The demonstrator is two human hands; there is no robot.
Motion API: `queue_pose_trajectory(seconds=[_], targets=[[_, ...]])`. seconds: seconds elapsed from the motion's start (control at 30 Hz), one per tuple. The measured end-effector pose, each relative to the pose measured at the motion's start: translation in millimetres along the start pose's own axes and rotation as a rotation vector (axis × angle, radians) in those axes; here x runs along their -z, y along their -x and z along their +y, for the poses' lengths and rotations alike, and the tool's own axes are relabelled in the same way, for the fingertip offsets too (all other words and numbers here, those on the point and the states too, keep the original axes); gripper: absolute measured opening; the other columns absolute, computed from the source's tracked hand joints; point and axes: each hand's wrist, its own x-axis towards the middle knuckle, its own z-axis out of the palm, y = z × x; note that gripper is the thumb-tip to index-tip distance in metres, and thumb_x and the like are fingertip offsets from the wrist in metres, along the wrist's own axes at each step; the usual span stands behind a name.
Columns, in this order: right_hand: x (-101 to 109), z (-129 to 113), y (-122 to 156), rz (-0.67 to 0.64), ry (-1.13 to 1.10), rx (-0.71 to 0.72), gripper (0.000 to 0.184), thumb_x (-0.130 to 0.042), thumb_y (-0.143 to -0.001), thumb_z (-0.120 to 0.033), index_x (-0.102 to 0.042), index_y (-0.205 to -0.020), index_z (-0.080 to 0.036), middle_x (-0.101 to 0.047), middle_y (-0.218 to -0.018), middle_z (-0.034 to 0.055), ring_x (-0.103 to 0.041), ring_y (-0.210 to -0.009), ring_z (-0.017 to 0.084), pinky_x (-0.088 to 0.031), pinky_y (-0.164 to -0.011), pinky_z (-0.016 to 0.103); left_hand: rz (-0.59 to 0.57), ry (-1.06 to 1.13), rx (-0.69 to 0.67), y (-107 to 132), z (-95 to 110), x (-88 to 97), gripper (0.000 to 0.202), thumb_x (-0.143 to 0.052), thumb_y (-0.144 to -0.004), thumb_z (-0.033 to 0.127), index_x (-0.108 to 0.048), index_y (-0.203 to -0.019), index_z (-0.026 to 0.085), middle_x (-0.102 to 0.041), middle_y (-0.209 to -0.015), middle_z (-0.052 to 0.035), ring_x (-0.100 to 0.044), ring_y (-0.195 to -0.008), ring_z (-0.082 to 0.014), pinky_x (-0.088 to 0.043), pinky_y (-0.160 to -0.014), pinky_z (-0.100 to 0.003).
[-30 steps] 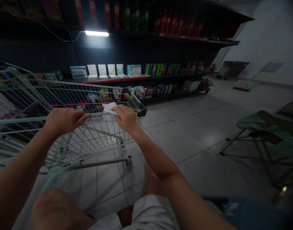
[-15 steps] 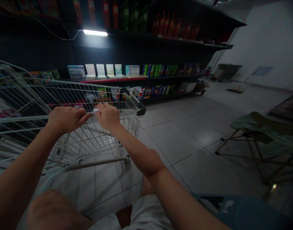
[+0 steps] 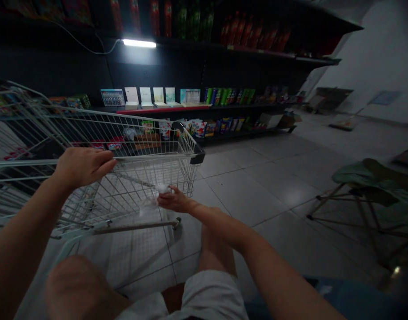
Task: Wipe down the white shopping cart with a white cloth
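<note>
A wire shopping cart (image 3: 124,175) stands side-on before me. My left hand (image 3: 86,166) is closed over the top rail of its near side. Lower and to the right, my right hand (image 3: 173,200) grips a crumpled, thin white wipe (image 3: 163,189) against or just in front of the wire side, near the cart's right end. Part of the white material hangs blurred to the left of the fingers. I cannot tell whether it touches the wires. A black plastic corner piece (image 3: 198,154) caps the rail's right end.
Behind the cart runs a dark shelf unit (image 3: 170,71) with bottles, upright books (image 3: 146,98), green and blue cans and snack packs. A lamp tube (image 3: 139,43) glows there. A folding stool (image 3: 360,191) with green cloth stands right. Something blue (image 3: 350,298) lies at lower right.
My right hand has left the top rail beside my left hand and moved down and right to the cart's side, carrying the white wipe. My left hand stays on the rail.
</note>
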Motion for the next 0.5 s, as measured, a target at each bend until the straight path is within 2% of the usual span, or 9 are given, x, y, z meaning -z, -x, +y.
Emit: queue_pose_trajectory(seconds=[0.1,0.17,0.23,0.3,0.33,0.4,0.43,0.5], targets=[[-5.4,-12.1,14.7,-0.137,-0.027,0.034,0.021,-0.048,-0.095,-0.017,-0.067,-0.098,-0.026,-0.071,-0.108,0.0002,-0.059,-0.106,0.013,-0.043,-0.096,0.037,0.007,0.009,0.008,2.4,-3.3,-0.5,0.057,-0.019,-0.095,0.054,-0.064,-0.087,0.02,-0.071,-0.089,-0.0114,-0.064,-0.079,-0.0264,-0.025,-0.056,-0.03],[10.0,-17.6,8.8,-0.207,-0.032,0.082,0.02,-0.051,-0.09,-0.013,-0.066,-0.093,-0.026,-0.071,-0.1,-0.0008,-0.058,-0.1,0.015,-0.042,-0.089,0.038,0.008,0.024,0.021,3.6,-7.4,-2.1,0.057,-0.02,-0.096,0.055,-0.065,-0.088,0.02,-0.072,-0.09,-0.0108,-0.064,-0.08,-0.026,-0.026,-0.057,-0.029],[44.6,-16.2,-1.0,-0.188,-0.031,0.11,0.021,-0.051,-0.09,-0.015,-0.066,-0.093,-0.028,-0.069,-0.092,-0.0022,-0.057,-0.092,0.015,-0.042,-0.084,0.035,-0.016,0.045,0.039,4.5,-11.7,-2.9,0.058,-0.019,-0.096,0.055,-0.066,-0.092,0.021,-0.072,-0.093,-0.0099,-0.066,-0.083,-0.0265,-0.027,-0.059,-0.029],[94.7,-3.5,-8.5,-0.037,-0.009,0.039,0.024,-0.047,-0.093,-0.02,-0.066,-0.1,-0.033,-0.067,-0.096,-0.0022,-0.056,-0.093,0.015,-0.041,-0.083,0.035,-0.066,0.07,0.064,3.7,-12.0,-0.5,0.059,-0.018,-0.096,0.055,-0.066,-0.098,0.022,-0.073,-0.095,-0.009,-0.067,-0.087,-0.0276,-0.03,-0.061,-0.03],[122.1,7.6,-10.8,0.071,0.01,-0.033,0.026,-0.046,-0.093,-0.022,-0.067,-0.104,-0.035,-0.067,-0.104,-0.0021,-0.056,-0.1,0.016,-0.042,-0.087,0.036,-0.081,0.08,0.078,1.9,-8.9,2.6,0.06,-0.016,-0.096,0.055,-0.066,-0.101,0.022,-0.073,-0.098,-0.0093,-0.067,-0.09,-0.0284,-0.031,-0.061,-0.03],[172.2,37.6,-14.7,0.253,0.034,-0.326,0.033,-0.044,-0.092,-0.021,-0.066,-0.113,-0.035,-0.065,-0.116,-0.001,-0.054,-0.113,0.019,-0.04,-0.097,0.041,-0.069,0.098,0.088,-5.4,6.0,12.8,0.062,-0.015,-0.096,0.058,-0.065,-0.105,0.022,-0.073,-0.105,-0.0111,-0.067,-0.096,-0.0306,-0.032,-0.06,-0.031],[191.5,54.9,-17.7,0.267,0.015,-0.453,0.037,-0.041,-0.092,-0.018,-0.066,-0.115,-0.032,-0.065,-0.117,0.0002,-0.054,-0.114,0.02,-0.041,-0.097,0.041,-0.039,0.106,0.073,-11.2,18.0,19.5,0.064,-0.015,-0.095,0.06,-0.064,-0.107,0.021,-0.071,-0.11,-0.0127,-0.067,-0.098,-0.0318,-0.033,-0.059,-0.032],[213.7,89.2,-29.0,0.074,-0.079,-0.555,0.037,-0.041,-0.089,-0.016,-0.071,-0.109,-0.025,-0.069,-0.109,0.0019,-0.059,-0.108,0.02,-0.043,-0.091,0.037,-0.002,0.126,-0.014,-26.5,48.7,33.8,0.066,-0.02,-0.093,0.066,-0.063,-0.109,0.019,-0.071,-0.112,-0.0154,-0.067,-0.099,-0.0332,-0.036,-0.059,-0.033]])
